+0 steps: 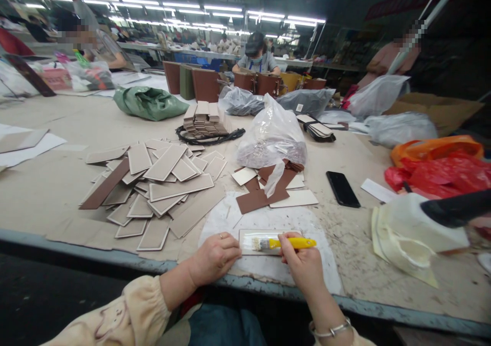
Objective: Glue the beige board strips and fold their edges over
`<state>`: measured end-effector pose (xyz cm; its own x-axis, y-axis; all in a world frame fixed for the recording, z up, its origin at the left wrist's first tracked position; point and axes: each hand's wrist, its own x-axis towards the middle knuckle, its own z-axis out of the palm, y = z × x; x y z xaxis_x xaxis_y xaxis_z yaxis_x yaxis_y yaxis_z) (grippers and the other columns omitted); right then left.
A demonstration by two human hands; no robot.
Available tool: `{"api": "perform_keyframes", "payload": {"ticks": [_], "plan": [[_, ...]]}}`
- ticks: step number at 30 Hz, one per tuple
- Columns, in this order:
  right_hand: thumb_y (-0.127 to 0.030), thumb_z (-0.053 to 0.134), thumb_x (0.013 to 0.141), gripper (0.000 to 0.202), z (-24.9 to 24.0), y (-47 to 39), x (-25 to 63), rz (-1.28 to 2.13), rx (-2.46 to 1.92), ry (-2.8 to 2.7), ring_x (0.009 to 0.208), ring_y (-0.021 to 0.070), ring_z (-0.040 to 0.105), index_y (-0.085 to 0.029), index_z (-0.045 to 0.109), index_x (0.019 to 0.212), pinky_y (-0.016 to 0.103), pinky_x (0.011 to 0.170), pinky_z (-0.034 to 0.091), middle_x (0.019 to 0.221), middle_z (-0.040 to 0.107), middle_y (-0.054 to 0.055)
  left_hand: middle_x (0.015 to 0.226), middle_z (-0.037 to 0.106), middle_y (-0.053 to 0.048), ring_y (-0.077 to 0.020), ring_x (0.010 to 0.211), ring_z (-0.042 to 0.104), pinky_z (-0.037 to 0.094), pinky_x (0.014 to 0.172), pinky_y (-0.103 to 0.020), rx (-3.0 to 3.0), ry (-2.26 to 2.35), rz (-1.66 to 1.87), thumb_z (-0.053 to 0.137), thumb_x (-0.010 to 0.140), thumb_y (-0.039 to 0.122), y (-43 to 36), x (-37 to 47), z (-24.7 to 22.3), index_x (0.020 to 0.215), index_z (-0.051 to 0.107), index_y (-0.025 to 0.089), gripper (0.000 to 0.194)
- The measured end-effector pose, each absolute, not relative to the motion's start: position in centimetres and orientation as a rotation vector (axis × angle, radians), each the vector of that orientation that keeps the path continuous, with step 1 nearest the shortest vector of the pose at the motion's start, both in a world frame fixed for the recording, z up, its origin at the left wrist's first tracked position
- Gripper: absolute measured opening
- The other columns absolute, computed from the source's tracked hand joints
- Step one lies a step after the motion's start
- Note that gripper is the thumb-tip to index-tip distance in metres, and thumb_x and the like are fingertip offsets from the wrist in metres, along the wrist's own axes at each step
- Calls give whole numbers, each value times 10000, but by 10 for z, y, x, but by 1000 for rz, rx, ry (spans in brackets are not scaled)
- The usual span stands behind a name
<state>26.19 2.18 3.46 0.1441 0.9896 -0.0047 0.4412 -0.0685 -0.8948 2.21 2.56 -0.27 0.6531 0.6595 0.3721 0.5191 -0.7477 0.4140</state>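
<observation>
My right hand is closed round the yellow handle of a brush. Its pale bristles rest on a rectangular panel that looks wet and whitish. At the panel's left edge is my left hand, fingers curled and pressed together, the fingertips touching the panel's side. Under the panel lies a white sheet. Brown and cream pieces lie just beyond it, partly under a clear plastic bag. To the left spreads a loose heap of beige panels.
A black phone lies right of the sheet. Farther right are a white container and a red plastic bag. A stack of beige pieces and a green bag lie farther back. A person sits across the table.
</observation>
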Motion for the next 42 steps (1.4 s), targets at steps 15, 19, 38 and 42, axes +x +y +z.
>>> {"api": "perform_keyframes", "payload": {"ticks": [15,19,38,42], "plan": [[-631,459,841,500,36,20,326,407,-1822,-1494,494,187,638,-178,660,774,274,529,464,515,651,20,862,634,-65,-163,823,558,484,757,-302,2584,949,754,488,898,121,26,23,1,888,660,168,179],[-630,443,845,522,32,21,342,322,-1848,-1567,522,199,653,-167,668,762,277,536,466,550,673,45,854,633,-66,-164,815,558,489,750,-304,2589,948,755,480,899,126,26,23,1,873,659,164,185],[-627,472,839,492,36,27,324,549,-1774,-1426,492,181,631,-166,642,827,269,537,485,522,641,16,813,624,-70,-163,788,556,484,722,-298,2612,956,770,462,908,141,26,25,4,841,664,164,214],[-634,411,854,524,33,28,336,335,-1879,-1493,568,219,661,-174,651,784,296,565,459,542,662,43,819,623,-67,-165,794,558,486,725,-297,2611,959,753,475,899,132,26,24,4,846,665,167,200]]}}
